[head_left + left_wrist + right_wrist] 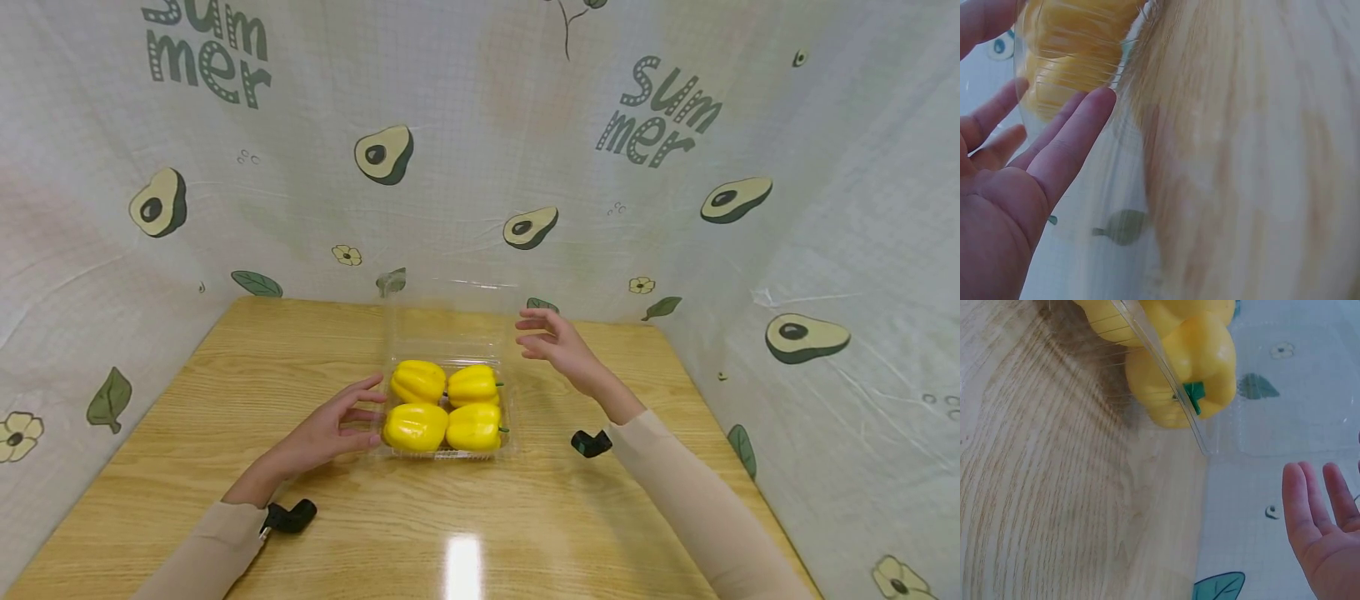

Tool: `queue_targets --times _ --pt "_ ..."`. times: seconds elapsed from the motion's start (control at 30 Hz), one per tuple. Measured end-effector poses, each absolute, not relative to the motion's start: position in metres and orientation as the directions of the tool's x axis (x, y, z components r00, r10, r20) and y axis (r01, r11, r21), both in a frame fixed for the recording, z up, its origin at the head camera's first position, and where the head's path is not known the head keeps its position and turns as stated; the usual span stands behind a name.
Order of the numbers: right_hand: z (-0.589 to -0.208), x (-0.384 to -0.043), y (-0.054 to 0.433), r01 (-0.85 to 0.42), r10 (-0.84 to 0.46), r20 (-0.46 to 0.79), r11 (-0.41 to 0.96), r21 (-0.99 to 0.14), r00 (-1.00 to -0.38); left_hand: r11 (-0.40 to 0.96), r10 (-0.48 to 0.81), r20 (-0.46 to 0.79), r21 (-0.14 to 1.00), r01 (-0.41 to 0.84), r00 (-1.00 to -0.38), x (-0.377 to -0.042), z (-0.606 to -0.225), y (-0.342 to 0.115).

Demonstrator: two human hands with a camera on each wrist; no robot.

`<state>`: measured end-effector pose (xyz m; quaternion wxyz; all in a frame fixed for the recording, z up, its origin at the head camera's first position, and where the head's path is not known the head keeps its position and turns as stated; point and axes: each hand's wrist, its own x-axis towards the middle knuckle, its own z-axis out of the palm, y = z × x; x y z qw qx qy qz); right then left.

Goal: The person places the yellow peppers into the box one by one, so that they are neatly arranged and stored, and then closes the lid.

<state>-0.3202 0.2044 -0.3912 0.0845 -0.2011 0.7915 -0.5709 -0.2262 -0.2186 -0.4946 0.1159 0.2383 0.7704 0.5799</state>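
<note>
A clear plastic clamshell box (465,456) stands on the table with its see-through lid (450,329) raised at the back. Several yellow bell peppers (415,427) fill the base in two rows, and green stems show on the right-hand ones. My left hand (330,429) is at the box's left side, fingers spread and loosely bent; whether the fingertips touch the wall I cannot tell. My right hand (558,346) hovers beside the lid's right edge with relaxed fingers, holding nothing. In the right wrist view a gap shows between its fingertips and the lid (1310,425).
The wooden table (420,533) reaches back to a pale curtain (450,183) printed with avocados, leaves and lettering, which also hangs at both sides. Black wrist cameras sit by the left cuff (291,517) and the right cuff (591,443).
</note>
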Motion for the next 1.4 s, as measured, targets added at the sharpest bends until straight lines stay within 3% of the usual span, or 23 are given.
queue_targets --times 0.5,1.4 --pt "-0.388 -0.299 0.207 -0.203 -0.448 0.076 0.243 -0.948 -0.891 0.206 0.494 0.102 0.951 0.231 -0.863 -0.225 -0.495 -0.219" --pt "-0.391 -0.271 0.219 -0.174 -0.512 -0.016 0.319 -0.932 -0.859 0.209 0.485 0.099 0.952 0.225 -0.869 -0.225 -0.499 -0.220"
